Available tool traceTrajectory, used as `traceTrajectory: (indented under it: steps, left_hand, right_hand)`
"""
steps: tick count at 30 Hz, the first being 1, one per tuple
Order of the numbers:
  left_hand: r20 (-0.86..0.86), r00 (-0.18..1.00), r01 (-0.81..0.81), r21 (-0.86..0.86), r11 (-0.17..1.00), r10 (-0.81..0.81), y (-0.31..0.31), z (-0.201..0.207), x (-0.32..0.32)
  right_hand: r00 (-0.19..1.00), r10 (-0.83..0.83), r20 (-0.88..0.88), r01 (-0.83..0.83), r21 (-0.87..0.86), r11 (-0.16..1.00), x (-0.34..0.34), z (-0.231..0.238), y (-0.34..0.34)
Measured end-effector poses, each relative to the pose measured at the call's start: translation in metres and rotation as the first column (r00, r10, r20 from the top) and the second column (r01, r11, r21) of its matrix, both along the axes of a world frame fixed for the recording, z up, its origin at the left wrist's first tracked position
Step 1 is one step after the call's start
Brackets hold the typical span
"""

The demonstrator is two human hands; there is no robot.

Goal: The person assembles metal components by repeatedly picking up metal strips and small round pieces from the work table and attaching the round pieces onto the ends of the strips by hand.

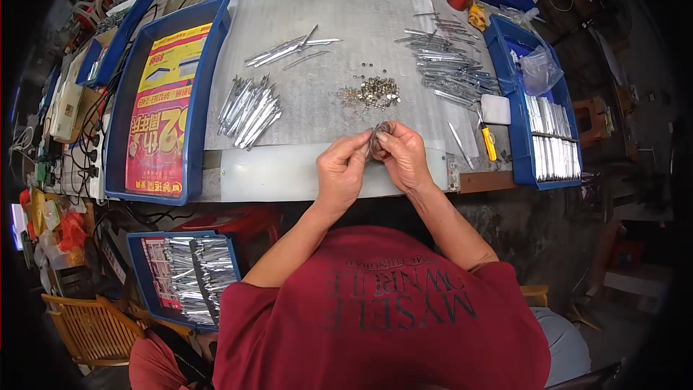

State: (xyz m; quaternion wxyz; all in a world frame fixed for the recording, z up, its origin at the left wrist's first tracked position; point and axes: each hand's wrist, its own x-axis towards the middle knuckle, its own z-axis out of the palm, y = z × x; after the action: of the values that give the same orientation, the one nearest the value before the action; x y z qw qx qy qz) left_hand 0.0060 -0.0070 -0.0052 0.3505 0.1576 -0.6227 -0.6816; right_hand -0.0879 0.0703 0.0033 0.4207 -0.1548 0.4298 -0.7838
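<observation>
The left hand (343,170) is nearly closed, fingers curled and thumb and fingertips pinched at the left side of a small grey piece (373,146); the right hand (404,155) is curled in the same way, thumb and forefinger gripping the piece from the right, its upper end showing above the fingertips; the piece is held up over the near edge of the table, between the two hands, and its exact shape is too hidden to tell; just beyond the hands a heap of small brassy bits (378,92) lies on the pale sheet (325,18), a few scattered at its far side; left of the bits is a pile of strips (249,112), silvery and leaning, with a looser bunch (289,50) behind it; to the right spreads a wider heap of metal parts (447,65); near that heap stand a white box (496,110), a yellow-handled tool (489,143) and a single rod (460,144); a blue tray (196,144) at the left holds a printed sheet in red and yellow; another tray (517,130) at the right holds rows of silvery strips and a clear bag (540,70); a lower tray (137,267), left of the person, is filled with more strips
</observation>
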Motion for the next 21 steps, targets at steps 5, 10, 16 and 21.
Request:
traceTrajectory:
  steps: [5, 10, 16, 21]
  left_hand:
    - [-0.001, 1.0, -0.007, 0.0, 1.0, 0.007, 0.0, -0.001, 0.0]
    - [0.011, 1.0, -0.014, -0.006, 1.0, 0.014, 0.002, 0.0, -0.001]
    - [0.011, 0.999, -0.047, -0.048, 0.998, 0.047, 0.004, 0.006, -0.004]
    - [0.043, 0.998, -0.044, -0.068, 0.997, 0.047, 0.003, 0.001, -0.005]
  right_hand:
    - [1.0, 0.018, 0.003, -0.018, -0.033, 0.999, 0.0, -0.005, 0.0]
    - [0.995, 0.011, -0.096, -0.012, -0.011, 1.0, 0.004, -0.006, -0.001]
    - [0.95, -0.103, -0.294, 0.123, 0.051, 0.991, 0.011, -0.006, -0.003]
    - [0.898, -0.138, -0.418, 0.199, 0.105, 0.974, 0.013, -0.005, -0.007]
